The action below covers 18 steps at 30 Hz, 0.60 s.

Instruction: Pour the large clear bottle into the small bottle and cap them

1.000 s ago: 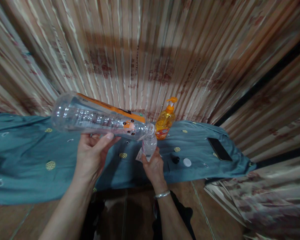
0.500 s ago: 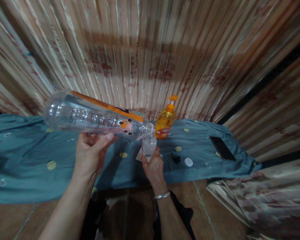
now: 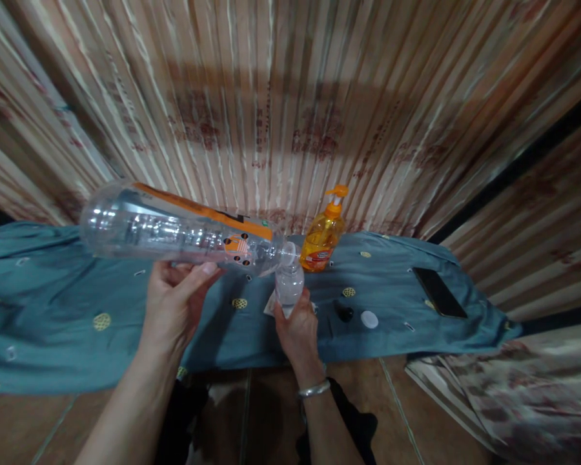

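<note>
My left hand [image 3: 179,297] is closed around the underside of a large clear plastic bottle [image 3: 184,232] with an orange-edged label. The bottle lies nearly level, its neck pointing right and slightly down. A small clear bottle [image 3: 289,284] stands upright beneath that neck, with my right hand [image 3: 297,323] gripping its lower part. The two mouths meet or nearly meet; I cannot tell whether they touch. Clear liquid seems to be in the small bottle. Just behind and to the right stands an orange pump bottle [image 3: 322,239] of yellow liquid.
A teal patterned cloth [image 3: 126,336] covers the table. To the right lie a small black object [image 3: 343,311], a white round cap [image 3: 369,320] and a black phone [image 3: 439,292]. Some paper [image 3: 270,305] shows beneath the small bottle. A pleated curtain [image 3: 252,116] hangs behind.
Both hands keep their holds. The large bottle sits slightly lower and further left in view. The table things have shifted slightly right as the view moved.
</note>
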Motion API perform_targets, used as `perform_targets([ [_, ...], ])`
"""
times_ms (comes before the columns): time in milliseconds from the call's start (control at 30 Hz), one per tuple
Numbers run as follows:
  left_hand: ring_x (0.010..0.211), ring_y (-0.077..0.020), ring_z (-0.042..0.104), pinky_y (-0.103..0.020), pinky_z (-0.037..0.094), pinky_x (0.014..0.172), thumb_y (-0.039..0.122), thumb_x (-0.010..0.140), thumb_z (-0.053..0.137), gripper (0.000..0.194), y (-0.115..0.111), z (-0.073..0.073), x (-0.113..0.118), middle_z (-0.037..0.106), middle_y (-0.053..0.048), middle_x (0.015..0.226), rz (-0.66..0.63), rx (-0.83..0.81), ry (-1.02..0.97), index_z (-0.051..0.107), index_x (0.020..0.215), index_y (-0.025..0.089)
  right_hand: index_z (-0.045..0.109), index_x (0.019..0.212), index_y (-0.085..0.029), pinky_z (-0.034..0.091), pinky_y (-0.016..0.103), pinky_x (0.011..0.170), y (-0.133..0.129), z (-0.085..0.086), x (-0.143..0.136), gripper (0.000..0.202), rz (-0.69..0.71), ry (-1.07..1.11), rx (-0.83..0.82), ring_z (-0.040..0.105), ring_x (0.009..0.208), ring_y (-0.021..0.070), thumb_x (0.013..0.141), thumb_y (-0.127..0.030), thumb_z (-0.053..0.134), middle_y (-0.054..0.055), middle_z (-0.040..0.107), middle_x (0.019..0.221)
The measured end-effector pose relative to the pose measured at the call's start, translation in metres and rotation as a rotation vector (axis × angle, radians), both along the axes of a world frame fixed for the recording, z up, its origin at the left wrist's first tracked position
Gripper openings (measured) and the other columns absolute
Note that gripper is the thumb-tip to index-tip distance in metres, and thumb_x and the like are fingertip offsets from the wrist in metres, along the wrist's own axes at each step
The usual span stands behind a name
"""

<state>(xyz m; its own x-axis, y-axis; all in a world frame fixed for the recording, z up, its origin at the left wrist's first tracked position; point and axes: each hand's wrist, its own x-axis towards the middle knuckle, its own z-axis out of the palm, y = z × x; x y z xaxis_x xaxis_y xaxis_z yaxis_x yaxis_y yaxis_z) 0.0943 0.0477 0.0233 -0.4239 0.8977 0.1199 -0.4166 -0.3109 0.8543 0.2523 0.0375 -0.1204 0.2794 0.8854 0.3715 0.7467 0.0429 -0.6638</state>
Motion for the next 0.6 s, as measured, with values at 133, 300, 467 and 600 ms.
perform_targets([
  [133,0.064,-0.0129,0.07,-0.026,0.062,0.064,0.027,0.034,0.1,0.043,0.001,0.0,0.0,0.071,0.003,0.064,-0.014,0.013,0.001,0.064,0.054,0.017,0.044,0.131,-0.01,0.059,0.049,0.084,0.0,0.0,-0.001,0.045,0.0,0.007,-0.01,0.071,0.097,0.031,0.091,-0.029,0.054,0.02,0.071,0.104],
  [300,0.062,-0.0121,0.07,-0.024,0.061,0.062,0.025,0.036,0.099,0.041,0.004,0.004,0.004,0.072,0.002,0.065,-0.037,0.055,-0.006,0.062,0.05,0.017,0.043,0.132,-0.006,0.059,0.047,0.085,-0.001,0.001,-0.002,0.048,-0.003,-0.006,0.004,0.071,0.098,0.0313,0.091,-0.028,0.054,0.022,0.071,0.105],
  [467,0.059,-0.0142,0.07,-0.024,0.062,0.063,0.023,0.04,0.098,0.031,0.004,0.005,0.011,0.074,-0.002,0.063,-0.122,0.044,0.017,0.073,0.058,0.017,0.045,0.131,-0.006,0.058,0.047,0.087,-0.003,0.002,-0.005,0.045,-0.005,-0.034,0.042,0.071,0.1,0.0322,0.092,-0.028,0.051,0.023,0.071,0.107],
  [600,0.061,-0.0162,0.072,-0.027,0.064,0.064,0.025,0.04,0.097,0.03,0.004,0.002,0.008,0.076,-0.003,0.066,-0.107,0.012,-0.004,0.073,0.056,0.017,0.044,0.133,-0.007,0.059,0.047,0.087,-0.003,0.001,-0.005,0.046,-0.013,-0.038,0.043,0.071,0.102,0.0309,0.093,-0.029,0.052,0.022,0.071,0.11],
])
